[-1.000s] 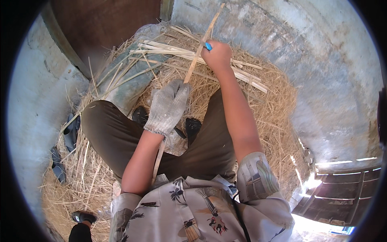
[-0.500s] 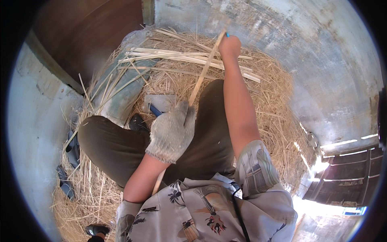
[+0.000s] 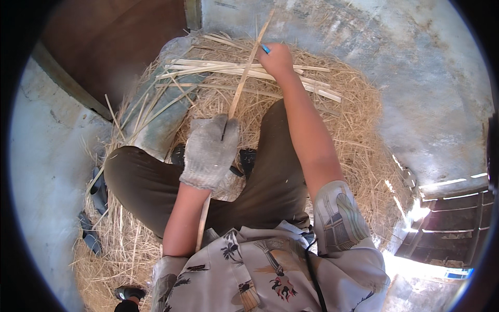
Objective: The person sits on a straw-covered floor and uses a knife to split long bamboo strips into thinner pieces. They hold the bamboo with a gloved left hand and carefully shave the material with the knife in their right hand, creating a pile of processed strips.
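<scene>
A long, thin bamboo strip [image 3: 242, 86] slants from near my lap, under my left forearm, out to the far wall. My left hand [image 3: 208, 153], in a worn grey-white knit glove, is closed round it over my lap. At the strip's far part is my bare right hand [image 3: 276, 60], arm stretched out, in a fist round a small tool with a blue handle [image 3: 265, 48]. That tool lies against the strip; its working end is too small to make out.
Several pale bamboo strips [image 3: 322, 92] lie across a heap of thin shavings [image 3: 343, 119] beyond my crossed legs. A grey wall [image 3: 416, 78] curves behind, with a brown panel [image 3: 114, 47] at far left. Dark footwear [image 3: 89, 234] lies at left; another person's foot [image 3: 128, 293] shows at lower left.
Both hands have moved left, the gloved one also farther from me. The bamboo strip has shifted left with them, and more of its far end shows beyond my right hand.
</scene>
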The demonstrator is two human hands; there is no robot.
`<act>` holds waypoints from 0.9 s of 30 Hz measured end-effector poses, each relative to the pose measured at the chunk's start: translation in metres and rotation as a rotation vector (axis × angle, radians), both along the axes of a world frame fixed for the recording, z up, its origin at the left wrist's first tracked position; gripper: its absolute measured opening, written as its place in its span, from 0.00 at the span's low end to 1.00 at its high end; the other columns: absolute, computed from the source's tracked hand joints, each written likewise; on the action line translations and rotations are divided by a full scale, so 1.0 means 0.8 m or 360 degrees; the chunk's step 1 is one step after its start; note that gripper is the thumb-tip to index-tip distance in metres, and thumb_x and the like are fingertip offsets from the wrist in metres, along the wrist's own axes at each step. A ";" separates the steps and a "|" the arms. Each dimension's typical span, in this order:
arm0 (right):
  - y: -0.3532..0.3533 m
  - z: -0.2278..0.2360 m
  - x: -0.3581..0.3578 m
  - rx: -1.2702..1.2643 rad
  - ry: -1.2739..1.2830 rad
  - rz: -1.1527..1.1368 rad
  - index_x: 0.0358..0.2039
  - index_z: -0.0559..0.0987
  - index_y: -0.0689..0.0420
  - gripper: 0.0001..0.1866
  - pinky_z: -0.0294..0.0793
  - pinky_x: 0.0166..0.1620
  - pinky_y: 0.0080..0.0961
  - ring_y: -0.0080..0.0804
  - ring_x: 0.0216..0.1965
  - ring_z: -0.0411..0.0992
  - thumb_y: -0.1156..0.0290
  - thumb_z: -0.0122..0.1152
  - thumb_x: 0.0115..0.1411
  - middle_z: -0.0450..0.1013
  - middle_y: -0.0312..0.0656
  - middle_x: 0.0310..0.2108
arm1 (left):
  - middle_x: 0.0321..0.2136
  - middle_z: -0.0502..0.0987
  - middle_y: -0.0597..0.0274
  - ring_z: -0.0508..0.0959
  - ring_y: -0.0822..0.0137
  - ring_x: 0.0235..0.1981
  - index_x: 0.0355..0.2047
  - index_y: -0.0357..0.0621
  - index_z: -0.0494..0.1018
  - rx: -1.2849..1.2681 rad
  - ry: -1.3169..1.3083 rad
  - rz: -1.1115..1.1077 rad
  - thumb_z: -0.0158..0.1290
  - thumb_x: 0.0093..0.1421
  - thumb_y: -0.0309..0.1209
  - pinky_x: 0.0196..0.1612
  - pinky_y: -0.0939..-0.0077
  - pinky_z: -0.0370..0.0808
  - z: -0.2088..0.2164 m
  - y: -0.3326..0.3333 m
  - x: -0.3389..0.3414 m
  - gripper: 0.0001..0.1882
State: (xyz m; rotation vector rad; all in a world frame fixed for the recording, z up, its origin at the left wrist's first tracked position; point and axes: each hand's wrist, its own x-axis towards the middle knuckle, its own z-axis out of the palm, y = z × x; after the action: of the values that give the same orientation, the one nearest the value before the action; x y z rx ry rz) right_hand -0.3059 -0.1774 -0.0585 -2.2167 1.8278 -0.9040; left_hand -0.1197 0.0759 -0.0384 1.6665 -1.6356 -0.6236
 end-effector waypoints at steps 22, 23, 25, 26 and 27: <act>-0.045 -0.048 -0.089 0.0322 -0.0887 -0.1019 0.39 0.84 0.69 0.25 0.74 0.53 0.49 0.61 0.50 0.77 0.56 0.58 0.60 0.79 0.64 0.46 | 0.20 0.78 0.45 0.81 0.44 0.24 0.36 0.39 0.78 -0.0383 -0.0478 -0.0356 0.54 0.68 0.36 0.28 0.53 0.78 0.006 0.046 -0.026 0.12; -0.046 -0.049 -0.087 0.0317 -0.0924 -0.1023 0.39 0.84 0.69 0.24 0.74 0.53 0.49 0.62 0.50 0.77 0.56 0.58 0.60 0.79 0.64 0.45 | 0.20 0.78 0.45 0.81 0.44 0.24 0.36 0.38 0.78 -0.0396 -0.0455 -0.0360 0.54 0.67 0.36 0.28 0.53 0.78 0.006 0.045 -0.024 0.12; -0.044 -0.052 -0.085 0.0298 -0.0864 -0.0973 0.39 0.83 0.69 0.25 0.74 0.54 0.49 0.61 0.50 0.77 0.56 0.58 0.60 0.79 0.64 0.45 | 0.20 0.78 0.45 0.81 0.44 0.24 0.36 0.38 0.78 -0.0420 -0.0411 -0.0368 0.54 0.67 0.36 0.28 0.52 0.78 0.006 0.044 -0.020 0.12; -0.043 -0.055 -0.083 0.0289 -0.0838 -0.0946 0.39 0.83 0.70 0.25 0.74 0.54 0.49 0.61 0.50 0.77 0.56 0.58 0.61 0.79 0.64 0.45 | 0.22 0.79 0.45 0.81 0.45 0.25 0.39 0.38 0.78 -0.0377 -0.0464 -0.0413 0.57 0.65 0.36 0.30 0.53 0.78 0.004 0.046 -0.016 0.13; -0.043 -0.058 -0.081 0.0298 -0.0866 -0.0960 0.39 0.83 0.69 0.24 0.74 0.53 0.49 0.60 0.50 0.77 0.56 0.58 0.61 0.79 0.64 0.45 | 0.24 0.79 0.45 0.81 0.45 0.26 0.43 0.37 0.78 -0.0332 -0.0518 -0.0457 0.59 0.62 0.36 0.31 0.55 0.78 0.000 0.049 -0.012 0.15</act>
State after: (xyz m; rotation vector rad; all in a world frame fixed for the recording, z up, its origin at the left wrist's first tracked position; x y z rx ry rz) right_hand -0.3704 -0.2116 -0.1051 -1.1445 2.1795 -1.2080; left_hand -0.1294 0.1153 -0.0382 1.4480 -2.1194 -0.3103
